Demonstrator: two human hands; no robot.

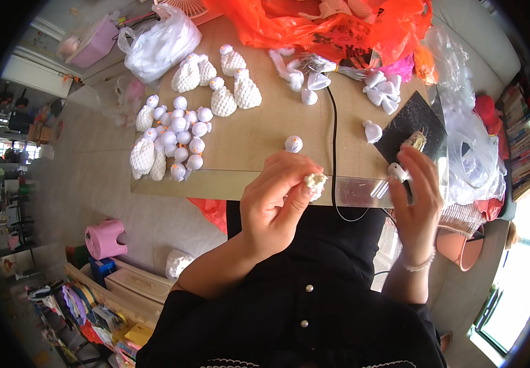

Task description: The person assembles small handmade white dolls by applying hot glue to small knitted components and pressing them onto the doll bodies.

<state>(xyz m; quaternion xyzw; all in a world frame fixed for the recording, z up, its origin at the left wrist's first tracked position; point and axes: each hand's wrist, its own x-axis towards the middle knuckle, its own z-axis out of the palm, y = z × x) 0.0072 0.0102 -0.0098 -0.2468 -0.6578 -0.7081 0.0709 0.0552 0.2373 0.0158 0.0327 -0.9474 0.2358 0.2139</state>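
My left hand pinches a small off-white crocheted piece between thumb and fingertips, above the table's near edge. To the right, my right hand curls its thumb and fingers around a white thing with dark spots, mostly hidden by the hand. Just beyond those fingers, a beige, crusted object with thin wires rests on a black square slab. One white ball with orange marks lies just past my left hand. A small white padded piece sits left of the slab.
Several white balls cluster on the table's left, beside bumpy white crocheted bodies. A red plastic bag covers the far edge. Clear bags hang at the right. A black cable crosses the tabletop and hangs over its near edge.
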